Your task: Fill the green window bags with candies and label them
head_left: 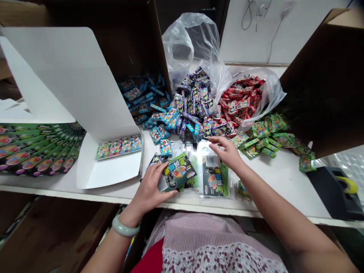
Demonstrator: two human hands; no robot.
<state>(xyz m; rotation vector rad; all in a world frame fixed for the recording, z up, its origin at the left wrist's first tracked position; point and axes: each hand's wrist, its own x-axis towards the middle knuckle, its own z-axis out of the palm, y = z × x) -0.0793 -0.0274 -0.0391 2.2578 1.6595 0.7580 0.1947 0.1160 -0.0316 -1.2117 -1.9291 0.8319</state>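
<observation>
My left hand (150, 186) is closed on the edge of a black and green printed packet (179, 172), tilted above the table's front part. My right hand (226, 151) reaches in from the right with its fingers stretched out, close to the upper end of a clear plastic bag (201, 151). I see nothing held in it. Below that hand lies another black and green printed packet (213, 182) in clear plastic. Small blue boxes (165, 147) lie just beyond my left hand. Purple boxes (196, 98) are heaped farther back.
Red boxes (241, 96) spill from a clear bag, with green boxes (260, 134) to their right. An open white carton (112, 170) with a row of small boxes stands left, beside fanned green cards (40, 151). A tape dispenser (335, 193) sits right. Large cardboard boxes flank the back.
</observation>
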